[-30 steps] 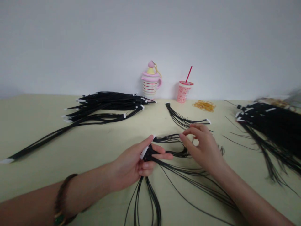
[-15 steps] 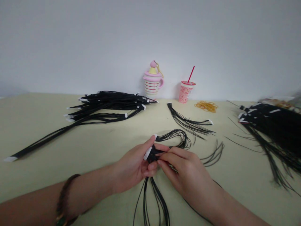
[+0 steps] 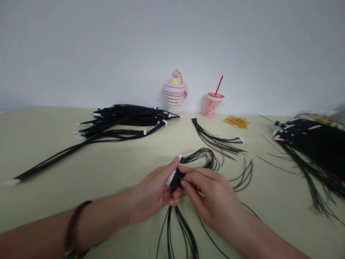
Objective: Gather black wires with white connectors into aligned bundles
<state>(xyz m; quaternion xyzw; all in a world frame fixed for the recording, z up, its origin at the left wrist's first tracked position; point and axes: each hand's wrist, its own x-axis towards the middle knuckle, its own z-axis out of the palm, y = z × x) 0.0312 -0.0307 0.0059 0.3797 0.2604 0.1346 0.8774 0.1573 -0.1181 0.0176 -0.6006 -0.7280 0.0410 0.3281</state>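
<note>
My left hand (image 3: 159, 190) is closed around a black connector (image 3: 176, 178) that has a white strip along one side. Thin black wires (image 3: 185, 230) run down from beneath its fingers, and others (image 3: 202, 154) loop out past the thumb, where a white end (image 3: 180, 157) shows. My right hand (image 3: 211, 190) pinches at the connector's right side with thumb and forefinger. What lies between those fingertips is mostly hidden; it looks like a thin black wire. More loose wire ends (image 3: 246, 176) stick out beyond the right hand.
Black wire harnesses (image 3: 126, 117) lie piled at the back left. Another harness (image 3: 215, 140) rests in the middle, near yellow rubber bands (image 3: 236, 122). A big black wire bundle (image 3: 318, 144) fills the right side. A striped pink mug (image 3: 174, 95) and a pink cup with straw (image 3: 212, 105) stand by the wall.
Both hands have stayed nearly in place, with the left hand and connector shifted slightly right. The hanging wires have swung a little to the right. My right fingertips press closer to the connector.
</note>
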